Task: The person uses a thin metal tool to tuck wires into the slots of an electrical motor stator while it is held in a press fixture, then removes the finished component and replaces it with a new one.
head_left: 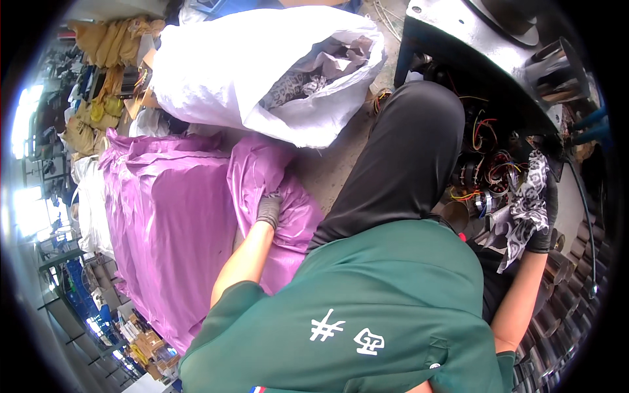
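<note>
My left hand (270,208), in a dark grey glove, grips a bunched fold of shiny purple plastic sheeting (171,223) left of my knee. Its fingertips are partly lost in the folds. On the right, my gloved right hand (549,219) holds a crumpled grey-and-black leopard-print rag (529,196) that hangs down from it. Beside the rag lie copper-wound motor stators (496,175) with red, yellow and blue wires, under a dark metal bench.
A large white woven sack (209,72) lies open ahead, with similar printed cloth in its mouth. Metal cylinders (557,327) are stacked at lower right. A metal-topped bench (452,26) stands at far right, with a dark cable (585,203) nearby. Brown sacks (108,42) sit at far left.
</note>
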Demonstrator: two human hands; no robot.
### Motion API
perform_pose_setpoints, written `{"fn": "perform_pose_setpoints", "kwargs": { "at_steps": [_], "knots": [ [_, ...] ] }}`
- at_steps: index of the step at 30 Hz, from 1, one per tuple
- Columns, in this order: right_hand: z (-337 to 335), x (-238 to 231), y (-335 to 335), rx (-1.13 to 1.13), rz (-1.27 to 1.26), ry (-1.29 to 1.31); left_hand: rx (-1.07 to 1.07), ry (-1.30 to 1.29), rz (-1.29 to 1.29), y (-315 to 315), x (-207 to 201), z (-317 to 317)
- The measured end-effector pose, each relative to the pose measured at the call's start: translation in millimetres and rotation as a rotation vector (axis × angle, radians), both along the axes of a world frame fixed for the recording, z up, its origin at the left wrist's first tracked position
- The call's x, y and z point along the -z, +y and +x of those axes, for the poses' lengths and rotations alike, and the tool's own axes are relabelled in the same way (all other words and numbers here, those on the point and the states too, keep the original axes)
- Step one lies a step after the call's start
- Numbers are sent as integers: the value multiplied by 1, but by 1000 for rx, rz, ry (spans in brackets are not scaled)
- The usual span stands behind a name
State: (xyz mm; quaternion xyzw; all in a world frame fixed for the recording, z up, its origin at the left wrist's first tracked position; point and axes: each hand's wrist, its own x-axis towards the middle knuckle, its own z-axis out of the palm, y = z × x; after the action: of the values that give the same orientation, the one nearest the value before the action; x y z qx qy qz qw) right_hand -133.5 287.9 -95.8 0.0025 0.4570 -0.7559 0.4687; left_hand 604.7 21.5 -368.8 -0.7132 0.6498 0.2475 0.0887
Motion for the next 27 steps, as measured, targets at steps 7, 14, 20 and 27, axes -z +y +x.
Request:
{"fn": "perform_pose_setpoints", "kwargs": {
  "at_steps": [7, 14, 20, 27],
  "knots": [
    [22, -8, -13, -78, 129, 335, 20, 214, -363, 5, -171, -62],
    [15, -24, 12, -178, 321, 558, -244, 1163, -356, -15, -274, -107],
    [73, -86, -6, -298, -20, 235, -93, 1738, -197, -45, -379, -170],
    [90, -98, -14, -225, -189, 353, 577, 1543, -65, -54, -466, -352]
  ]
}}
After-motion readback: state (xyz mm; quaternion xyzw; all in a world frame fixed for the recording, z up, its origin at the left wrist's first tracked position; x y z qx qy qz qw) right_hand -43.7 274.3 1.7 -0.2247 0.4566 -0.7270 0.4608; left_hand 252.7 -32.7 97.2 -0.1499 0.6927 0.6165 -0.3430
